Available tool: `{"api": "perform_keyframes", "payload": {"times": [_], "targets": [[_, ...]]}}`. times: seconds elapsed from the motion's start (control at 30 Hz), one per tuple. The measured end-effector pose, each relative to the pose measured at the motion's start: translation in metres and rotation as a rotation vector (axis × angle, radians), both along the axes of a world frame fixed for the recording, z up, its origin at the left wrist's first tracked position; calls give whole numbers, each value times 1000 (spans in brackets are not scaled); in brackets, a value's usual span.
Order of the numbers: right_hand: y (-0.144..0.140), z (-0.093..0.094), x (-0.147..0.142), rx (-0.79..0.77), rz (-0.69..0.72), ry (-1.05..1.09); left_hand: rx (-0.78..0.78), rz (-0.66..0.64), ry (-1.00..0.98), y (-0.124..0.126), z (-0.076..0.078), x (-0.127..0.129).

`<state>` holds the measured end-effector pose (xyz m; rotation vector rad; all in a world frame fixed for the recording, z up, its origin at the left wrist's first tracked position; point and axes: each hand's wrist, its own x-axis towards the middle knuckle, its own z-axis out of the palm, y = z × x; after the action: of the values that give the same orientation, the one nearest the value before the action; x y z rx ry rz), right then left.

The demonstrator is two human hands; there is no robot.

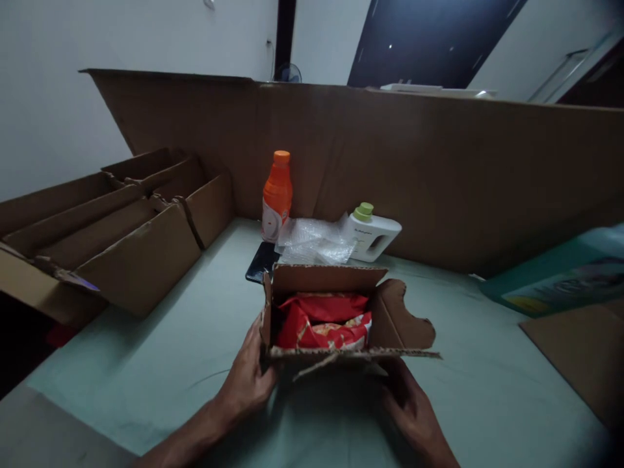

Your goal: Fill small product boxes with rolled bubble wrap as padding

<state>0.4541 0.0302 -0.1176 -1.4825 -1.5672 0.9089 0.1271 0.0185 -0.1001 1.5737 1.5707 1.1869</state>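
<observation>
Between my hands is a small open cardboard box (396, 315), its right flap standing up with a curved cut-out. Inside it lie red snack packets (324, 318) with a food picture on the front one. My left hand (253, 370) grips the box's left side, fingers along the wall and thumb near the front. My right hand (409, 406) is curled at the lower right front of the box; its fingertips are partly hidden beneath the front flap. Behind the box lie clear bubble wrap (314, 239) and a dark phone-like slab (262, 261).
An orange bottle (277, 195) and a white jug with a green cap (375, 235) stand behind the bubble wrap. A divided cardboard box (141, 260) is at left. A large teal container (560, 273) and a cardboard piece (575, 351) lie right. A tall cardboard wall (439, 175) borders the back.
</observation>
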Motion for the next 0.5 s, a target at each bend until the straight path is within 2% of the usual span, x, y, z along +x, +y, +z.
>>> {"api": "perform_keyframes", "payload": {"times": [0.1,0.17,0.27,0.37,0.43,0.5], "targets": [[21,28,15,0,61,-47,-31,12,18,22,-3,6],[50,51,28,68,46,-128,-53,52,37,22,-17,5],[113,88,35,264,-10,-260,-32,137,69,8,-43,3],[187,110,13,331,95,-427,1,193,92,-4,-61,3],[232,114,-13,324,100,-467,18,189,114,-6,-65,4],[264,113,-36,316,74,-478,37,184,140,-5,-65,4]]}}
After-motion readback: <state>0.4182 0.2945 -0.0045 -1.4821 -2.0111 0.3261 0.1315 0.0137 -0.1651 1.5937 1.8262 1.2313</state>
